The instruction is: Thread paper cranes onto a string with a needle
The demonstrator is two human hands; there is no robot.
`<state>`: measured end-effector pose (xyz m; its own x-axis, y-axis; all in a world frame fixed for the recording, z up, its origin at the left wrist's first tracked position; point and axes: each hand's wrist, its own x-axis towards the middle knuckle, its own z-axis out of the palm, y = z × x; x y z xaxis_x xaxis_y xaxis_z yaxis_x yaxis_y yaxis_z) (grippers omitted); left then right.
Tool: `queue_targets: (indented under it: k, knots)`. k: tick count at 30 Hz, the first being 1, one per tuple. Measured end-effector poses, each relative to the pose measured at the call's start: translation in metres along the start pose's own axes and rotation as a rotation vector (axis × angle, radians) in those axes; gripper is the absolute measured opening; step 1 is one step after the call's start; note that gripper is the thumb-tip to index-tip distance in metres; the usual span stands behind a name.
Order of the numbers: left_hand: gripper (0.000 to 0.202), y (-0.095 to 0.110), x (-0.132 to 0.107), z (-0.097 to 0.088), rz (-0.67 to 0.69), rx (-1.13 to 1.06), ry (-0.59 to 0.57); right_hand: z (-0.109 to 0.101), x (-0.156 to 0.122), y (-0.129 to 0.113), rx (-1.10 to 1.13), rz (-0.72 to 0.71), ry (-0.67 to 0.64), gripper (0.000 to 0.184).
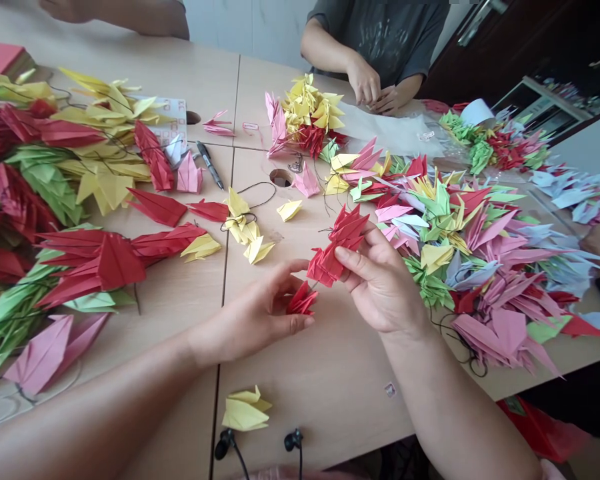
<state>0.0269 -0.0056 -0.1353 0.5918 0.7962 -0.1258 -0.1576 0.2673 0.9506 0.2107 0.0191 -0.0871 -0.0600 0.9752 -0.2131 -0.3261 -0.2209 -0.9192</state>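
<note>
Over the middle of the table my right hand [385, 287] grips a stack of red folded paper cranes [347, 233] between thumb and fingers. Just left of it, my left hand [260, 310] has its fingers curled around another red paper crane [301, 299]. A thin dark line runs between that crane and the stack; I cannot tell whether it is a cord or a needle. Yellow paper cranes [243, 223] on a black cord lie beyond my left hand. A loose yellow crane [247, 408] rests near the front edge.
Strung cranes in red, green and yellow pile up at left [50, 180]. A multicoloured heap [480, 240] covers the right side. A black pen [210, 165] lies near a table hole [281, 178]. Across the table, a person's hands [375, 90] work beside a clear plastic bag [390, 130]. Earphones [293, 440] hang in front.
</note>
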Motion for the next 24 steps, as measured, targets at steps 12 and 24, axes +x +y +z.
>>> queue_targets:
  k: [12,24]
  knots:
    - [0.039,0.014,0.001,-0.009,-0.123,-0.449,0.021,-0.011,0.009,-0.003,-0.033,-0.322,0.095,0.043]
    - [0.034,0.019,0.004,-0.013,-0.080,-0.538,0.122,-0.014,0.014,-0.003,-0.045,-0.380,0.119,0.048]
